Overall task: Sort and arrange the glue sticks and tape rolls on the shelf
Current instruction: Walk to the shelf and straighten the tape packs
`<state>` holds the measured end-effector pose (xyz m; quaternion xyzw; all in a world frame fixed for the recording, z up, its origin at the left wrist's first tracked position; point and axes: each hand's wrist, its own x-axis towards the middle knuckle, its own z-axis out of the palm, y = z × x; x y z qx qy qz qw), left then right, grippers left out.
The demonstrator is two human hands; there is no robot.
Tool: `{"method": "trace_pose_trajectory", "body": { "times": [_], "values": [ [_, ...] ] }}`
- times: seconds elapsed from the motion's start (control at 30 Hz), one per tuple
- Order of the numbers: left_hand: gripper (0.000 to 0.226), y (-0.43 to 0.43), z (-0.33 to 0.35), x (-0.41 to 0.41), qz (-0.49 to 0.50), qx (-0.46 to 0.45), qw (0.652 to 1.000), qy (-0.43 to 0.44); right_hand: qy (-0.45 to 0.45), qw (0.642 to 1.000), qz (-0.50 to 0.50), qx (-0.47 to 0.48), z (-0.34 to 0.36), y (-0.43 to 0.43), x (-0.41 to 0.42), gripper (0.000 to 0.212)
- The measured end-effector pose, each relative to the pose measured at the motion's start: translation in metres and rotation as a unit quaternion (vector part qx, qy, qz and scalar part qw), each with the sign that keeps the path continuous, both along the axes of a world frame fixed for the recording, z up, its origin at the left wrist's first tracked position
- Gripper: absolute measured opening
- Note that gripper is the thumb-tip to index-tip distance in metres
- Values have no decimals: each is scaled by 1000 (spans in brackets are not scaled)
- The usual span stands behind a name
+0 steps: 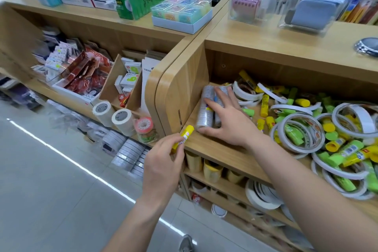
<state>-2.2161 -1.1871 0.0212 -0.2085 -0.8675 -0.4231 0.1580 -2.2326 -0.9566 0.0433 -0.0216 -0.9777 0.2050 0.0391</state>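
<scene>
Head view: your left hand (161,161) pinches a yellow glue stick (183,137) between thumb and fingertips, just outside the shelf's (214,149) front left corner, with the stick's capped end tilted up toward the shelf edge. Your right hand (227,120) is inside the shelf at its left end, fingers spread and pressing on two wrapped tape sleeves (205,106) that lie side by side along the shelf's left wall. The rest of the shelf, to the right of that hand, holds a mixed heap (335,145) of white tape rolls (292,107) and yellow and green sticks, some sticks lying inside rolls. Masking rolls (122,120) sit lower, left of the shelf.
</scene>
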Motion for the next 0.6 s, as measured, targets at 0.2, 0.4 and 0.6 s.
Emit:
{"method": "trace_pose_trajectory", "body": {
  "times": [0.2, 0.4, 0.6],
  "values": [
    [16, 19, 9, 3, -6, 50, 999, 18, 25, 996, -61, 68, -2, 17, 34, 95],
    [13, 28, 17, -3, 14, 101, 993, 52, 41, 996, -22, 77, -11, 19, 30, 69],
    [10, 57, 18, -17, -34, 113, 992, 47, 97, 993, -57, 21, 2, 31, 44, 53]
  ]
}}
